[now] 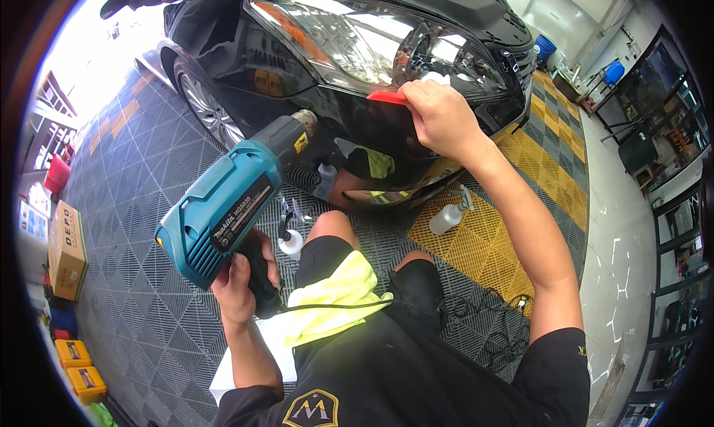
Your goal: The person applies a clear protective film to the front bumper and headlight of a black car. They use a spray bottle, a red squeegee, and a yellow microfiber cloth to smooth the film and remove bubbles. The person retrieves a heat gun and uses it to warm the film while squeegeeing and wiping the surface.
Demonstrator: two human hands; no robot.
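My left hand [245, 275] is wrapped round the black handle of a teal heat gun [223, 204]. Its metal nozzle points up and away toward the black car's front bumper [349, 118], with a gap between them. Ahead, my right hand [442, 118] grips a red squeegee [387, 97] at the bumper's upper edge, just under the clear headlight [364, 40]. Something white shows behind my fingers, mostly hidden. Across my thigh lies a neon yellow towel [338, 297], and the heat gun's black cord [335, 305] runs over it.
One spray bottle [446, 219] stands right of my knees; another white bottle [291, 243] is by my left knee. Loose black cord [491, 319] lies on the grey and yellow floor tiles. A cardboard box [67, 252] and yellow cases [82, 371] stand far left.
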